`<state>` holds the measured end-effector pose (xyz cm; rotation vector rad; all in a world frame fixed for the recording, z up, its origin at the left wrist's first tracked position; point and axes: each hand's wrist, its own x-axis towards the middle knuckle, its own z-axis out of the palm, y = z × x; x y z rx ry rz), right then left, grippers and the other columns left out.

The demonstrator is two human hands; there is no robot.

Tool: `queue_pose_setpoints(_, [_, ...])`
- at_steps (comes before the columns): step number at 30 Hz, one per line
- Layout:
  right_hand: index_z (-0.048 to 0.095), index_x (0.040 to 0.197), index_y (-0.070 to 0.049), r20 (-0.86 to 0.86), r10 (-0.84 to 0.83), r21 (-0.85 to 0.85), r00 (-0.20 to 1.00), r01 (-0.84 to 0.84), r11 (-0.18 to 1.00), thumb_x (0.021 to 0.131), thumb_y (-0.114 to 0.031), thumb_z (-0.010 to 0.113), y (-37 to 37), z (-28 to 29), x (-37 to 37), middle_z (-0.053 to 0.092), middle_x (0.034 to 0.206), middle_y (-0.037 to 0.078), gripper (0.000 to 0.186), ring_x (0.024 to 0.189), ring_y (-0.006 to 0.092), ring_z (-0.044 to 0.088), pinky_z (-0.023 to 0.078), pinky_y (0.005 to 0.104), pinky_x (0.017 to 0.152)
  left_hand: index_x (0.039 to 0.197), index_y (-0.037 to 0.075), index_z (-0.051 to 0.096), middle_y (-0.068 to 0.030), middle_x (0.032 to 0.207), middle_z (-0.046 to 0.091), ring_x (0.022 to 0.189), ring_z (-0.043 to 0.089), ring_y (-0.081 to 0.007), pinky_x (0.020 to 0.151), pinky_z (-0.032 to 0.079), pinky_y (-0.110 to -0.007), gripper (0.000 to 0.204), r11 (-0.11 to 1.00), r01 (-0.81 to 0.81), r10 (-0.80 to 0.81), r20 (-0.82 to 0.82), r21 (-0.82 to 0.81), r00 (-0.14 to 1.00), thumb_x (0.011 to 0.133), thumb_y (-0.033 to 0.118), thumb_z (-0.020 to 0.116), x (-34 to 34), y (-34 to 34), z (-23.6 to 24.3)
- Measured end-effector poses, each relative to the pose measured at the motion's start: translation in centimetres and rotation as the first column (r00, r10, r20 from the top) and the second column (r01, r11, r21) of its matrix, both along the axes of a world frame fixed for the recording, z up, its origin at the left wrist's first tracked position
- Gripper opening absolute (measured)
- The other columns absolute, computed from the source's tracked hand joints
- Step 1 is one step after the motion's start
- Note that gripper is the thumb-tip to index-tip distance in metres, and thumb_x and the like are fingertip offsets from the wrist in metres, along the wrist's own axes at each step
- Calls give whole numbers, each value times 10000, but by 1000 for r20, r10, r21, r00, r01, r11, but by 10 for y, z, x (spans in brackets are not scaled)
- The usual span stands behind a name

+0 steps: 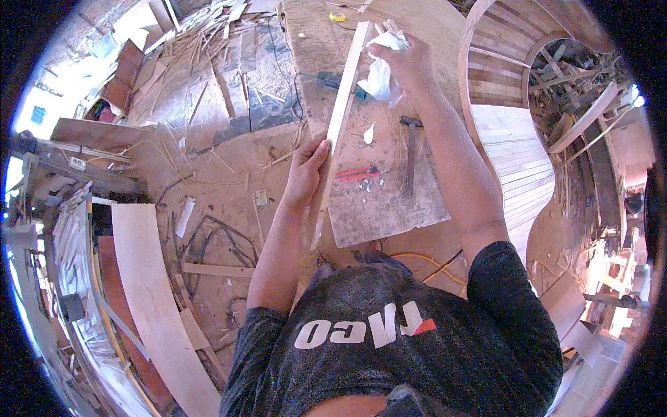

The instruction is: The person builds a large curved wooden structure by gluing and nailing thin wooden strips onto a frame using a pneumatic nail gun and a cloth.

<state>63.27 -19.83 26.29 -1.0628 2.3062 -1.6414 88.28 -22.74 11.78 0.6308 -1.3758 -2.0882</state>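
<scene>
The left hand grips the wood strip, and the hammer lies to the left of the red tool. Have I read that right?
Not quite: the head view shows the hammer to the right of the red tool. The left hand does grip the wood strip.

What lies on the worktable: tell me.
Hammer, red-handled tool, dark tool, white scrap, small bits, yellow tape measure. Whatever the wooden strip and right forearm cover can't be seen.

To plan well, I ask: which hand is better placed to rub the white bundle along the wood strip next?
Probably the right hand: it holds the white bundle near the wood strip, which the left hand grips.
</scene>
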Motion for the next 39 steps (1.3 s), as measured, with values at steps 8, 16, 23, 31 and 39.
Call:
queue_pose_setpoints(8, [621, 1192, 106, 82, -56, -105, 995, 64, 992, 724, -225, 893, -7, -15, -48, 727, 1006, 197, 635, 836, 239, 731, 592, 341, 729, 1360, -31, 582, -52, 1151, 686, 1039, 623, -114, 918, 470, -252, 387, 994, 63, -65, 15, 92, 998, 1042, 186, 546, 1, 3, 9])
queue_pose_setpoints(16, [684, 1034, 52, 111, -53, 158, 992, 35, 987, 696, -205, 859, 56, -150, -72, 730, 931, 184, 459, 748, 236, 719, 573, 377, 653, 1369, -46, 559, -50, 1116, 668, 1024, 601, -111, 888, 482, -240, 428, 968, -246, 229, 229, 48, 946, 1033, 219, 586, 63, -27, -30])
queue_pose_setpoints(23, [678, 1161, 10, -97, -197, 469, 975, 220, 856, 677, -479, 843, 106, -265, -31, 689, 1132, 264, 708, 1073, 360, 672, 525, 446, 928, 1432, -27, 482, -71, 1194, 639, 1023, 609, -144, 888, 497, -268, 486, 933, -357, 346, 158, 46, 925, 1028, 221, 592, 114, -44, -59])
queue_pose_setpoints(31, [730, 1105, -84, -86, -512, 398, 855, 500, 769, 800, -435, 732, 173, -197, -57, 750, 1001, 146, 465, 992, 316, 714, 545, 415, 893, 1454, 36, 467, -62, 1196, 620, 1060, 593, -155, 902, 482, -286, 520, 918, -387, 365, 198, 85, 910, 1006, 256, 616, 162, -48, -67])
queue_pose_setpoints(39, [683, 1191, -122, -305, -500, 678, 811, 553, 483, 769, -273, 703, 306, -251, -152, 708, 1126, 194, 448, 1092, 377, 662, 515, 482, 954, 1455, 40, 459, -71, 1185, 624, 1032, 604, -166, 861, 500, -281, 532, 911, -412, 402, 181, 24, 898, 994, 250, 620, 158, -28, -62])
